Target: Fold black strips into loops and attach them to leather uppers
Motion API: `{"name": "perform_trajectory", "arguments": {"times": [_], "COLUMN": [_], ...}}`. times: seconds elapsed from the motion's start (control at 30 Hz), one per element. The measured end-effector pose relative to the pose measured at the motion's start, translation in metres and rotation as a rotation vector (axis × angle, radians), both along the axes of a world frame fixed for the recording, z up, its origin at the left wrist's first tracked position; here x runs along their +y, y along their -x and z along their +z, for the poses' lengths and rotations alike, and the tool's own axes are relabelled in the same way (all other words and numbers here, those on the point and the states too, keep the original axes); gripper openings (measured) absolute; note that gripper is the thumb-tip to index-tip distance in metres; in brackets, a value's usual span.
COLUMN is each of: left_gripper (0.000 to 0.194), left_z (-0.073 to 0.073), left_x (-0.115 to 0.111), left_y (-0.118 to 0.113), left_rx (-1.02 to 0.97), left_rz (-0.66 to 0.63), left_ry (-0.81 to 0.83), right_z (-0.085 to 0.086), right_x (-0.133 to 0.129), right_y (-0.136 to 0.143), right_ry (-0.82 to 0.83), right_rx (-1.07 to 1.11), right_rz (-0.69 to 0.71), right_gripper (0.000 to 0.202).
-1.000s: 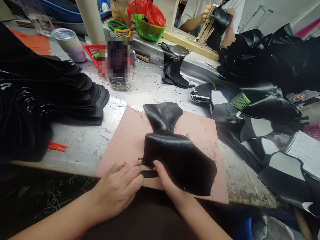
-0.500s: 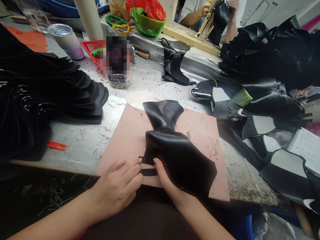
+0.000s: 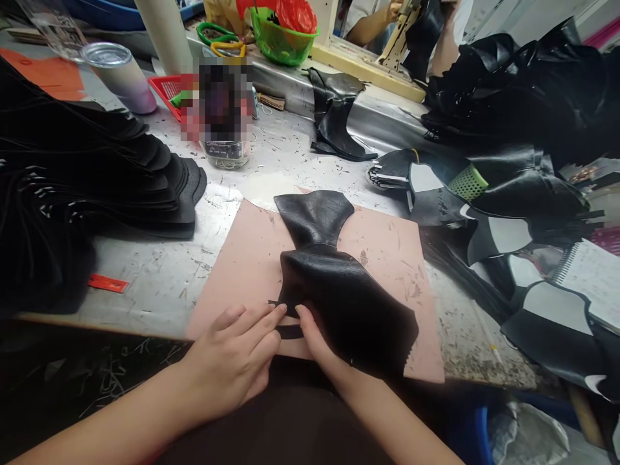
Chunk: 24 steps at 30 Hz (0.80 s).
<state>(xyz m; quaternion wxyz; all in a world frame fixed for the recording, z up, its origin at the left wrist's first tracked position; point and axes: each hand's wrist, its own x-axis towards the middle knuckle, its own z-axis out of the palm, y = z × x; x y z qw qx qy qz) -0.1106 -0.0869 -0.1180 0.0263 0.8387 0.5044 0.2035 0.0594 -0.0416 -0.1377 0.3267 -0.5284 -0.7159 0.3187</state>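
Observation:
A black leather piece [image 3: 349, 303], narrow-waisted and creased across its middle, lies on a pink board [image 3: 227, 271]. My right hand [image 3: 329, 355] grips its near left edge, thumb on top and the other fingers hidden underneath. Close to that thumb, my left hand [image 3: 242, 349] has its fingers pressed together at the corner of the leather. A narrow black strip [image 3: 290, 332] runs between the two hands, its left end covered by my left fingers. Whether the strip joins the larger piece cannot be made out.
Stacked black sheets [image 3: 155, 187] stand at left beside a red tag [image 3: 107, 283]. Black leather parts [image 3: 547, 323] and a notebook [image 3: 591, 278] lie at right. Behind are a tumbler [image 3: 121, 77], a glass jar [image 3: 225, 154], a green basket [image 3: 285, 45] and another person's arm [image 3: 371, 29].
My left fingertips have slid slightly right along the leather's edge, closer to my right thumb. My right hand keeps its grip. The whole view has shifted a little.

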Motion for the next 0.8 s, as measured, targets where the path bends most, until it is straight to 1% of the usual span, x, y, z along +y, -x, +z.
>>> {"name": "perform_trajectory", "arguments": {"times": [0.1, 0.2, 0.23, 0.27, 0.4, 0.47, 0.6, 0.67, 0.8], "left_gripper": [0.01, 0.01, 0.012, 0.016, 0.035, 0.042, 0.044, 0.043, 0.047], "left_z": [0.002, 0.003, 0.004, 0.005, 0.005, 0.003, 0.0, 0.002, 0.01], "left_x": [0.001, 0.001, 0.0, 0.0, -0.002, -0.002, 0.001, 0.005, 0.014], "left_y": [-0.004, -0.007, -0.008, -0.009, -0.012, -0.014, -0.018, -0.02, -0.023], "left_rx": [0.033, 0.049, 0.059, 0.073, 0.101, 0.104, 0.119, 0.144, 0.23], "left_rz": [0.038, 0.063, 0.069, 0.078, 0.117, 0.126, 0.134, 0.108, -0.015], "left_ry": [-0.018, -0.05, -0.064, -0.075, -0.099, -0.088, -0.083, -0.102, -0.145], "right_z": [0.013, 0.023, 0.024, 0.025, 0.025, 0.025, 0.026, 0.025, 0.021], "right_x": [0.004, 0.009, 0.01, 0.011, 0.012, 0.012, 0.012, 0.012, 0.011], "right_y": [-0.005, -0.016, -0.02, -0.024, -0.03, -0.029, -0.028, -0.029, -0.032], "right_ry": [-0.088, -0.274, -0.312, -0.316, -0.194, -0.22, -0.322, -0.317, -0.287], "right_rx": [-0.035, -0.056, -0.08, -0.105, -0.152, -0.154, -0.184, -0.196, -0.16], "right_rz": [0.021, -0.057, -0.084, -0.11, -0.159, -0.14, -0.09, -0.088, -0.046], "right_gripper": [0.029, 0.027, 0.028, 0.029, 0.036, 0.031, 0.02, 0.015, 0.008]}}
